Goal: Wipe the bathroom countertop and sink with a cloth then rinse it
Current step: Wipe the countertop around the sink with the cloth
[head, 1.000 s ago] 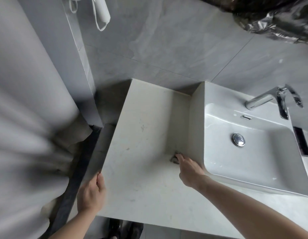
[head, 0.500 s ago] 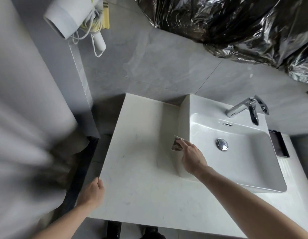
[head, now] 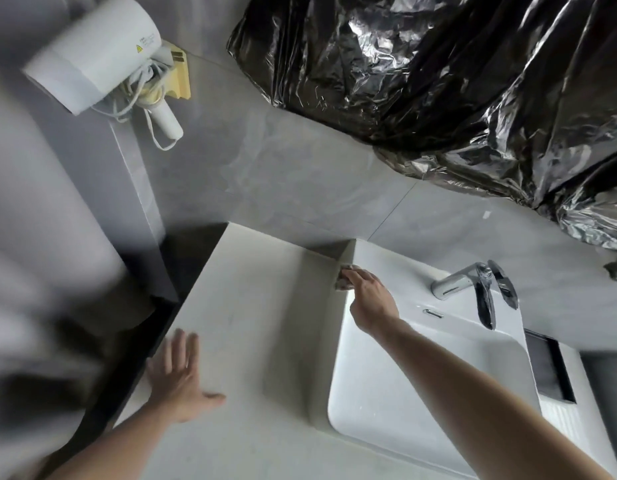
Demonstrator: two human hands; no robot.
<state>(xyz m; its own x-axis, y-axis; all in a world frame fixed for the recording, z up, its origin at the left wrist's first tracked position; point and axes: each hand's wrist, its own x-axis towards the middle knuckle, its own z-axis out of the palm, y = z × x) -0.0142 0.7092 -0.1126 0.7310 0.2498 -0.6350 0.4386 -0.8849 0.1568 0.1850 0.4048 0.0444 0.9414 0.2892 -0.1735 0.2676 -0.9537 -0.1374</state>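
Note:
A pale stone countertop (head: 251,306) runs left of a white raised sink (head: 421,386) with a chrome faucet (head: 473,282) at its back. My right hand (head: 369,299) presses a small brownish cloth (head: 343,282) against the sink's upper left rim, near the back corner. Only a bit of the cloth shows past my fingertips. My left hand (head: 179,379) lies flat on the countertop near its left edge, fingers spread, holding nothing.
A white hair dryer (head: 92,60) with a coiled cord hangs on the grey tiled wall at upper left. Crinkled black plastic sheeting (head: 456,91) covers the wall above the sink. A dark slot (head: 549,368) sits right of the basin. Blurred pale fabric fills the left side.
My right hand has slid the cloth away from me along the sink's left side, up to its back corner. My left hand has moved from gripping the counter's edge to lying flat.

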